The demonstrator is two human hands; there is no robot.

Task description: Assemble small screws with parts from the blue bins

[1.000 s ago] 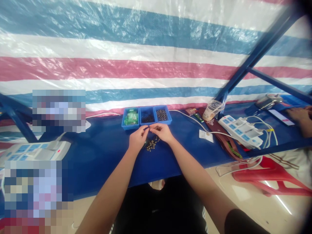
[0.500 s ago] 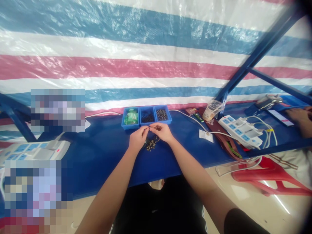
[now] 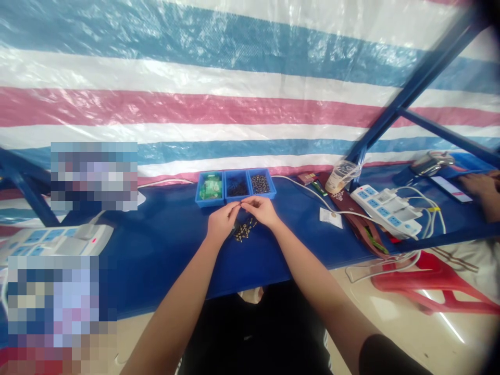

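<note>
My left hand (image 3: 223,221) and my right hand (image 3: 262,210) meet at their fingertips above the blue table (image 3: 167,250). Both are closed in a pinch, and whatever lies between the fingers is too small to make out. Just below them is a small pile of brass-and-dark screw-like pieces (image 3: 244,232), partly covered by my hands. Right behind my fingers stand three joined blue bins: one with green and clear small pieces (image 3: 211,186), one with black screw-like parts (image 3: 236,188), and one with silvery small metal parts (image 3: 259,183).
To the right lie a white packet (image 3: 330,217), a plastic cup (image 3: 340,177), a brown strap bag (image 3: 353,224) and a white power strip (image 3: 385,211) with cables. Another power strip (image 3: 58,242) lies left. Further right, a person's hand (image 3: 480,185) is near a phone (image 3: 452,188).
My hands stay together in nearly the same place, with only slight finger movement. The pile and bins look unchanged.
</note>
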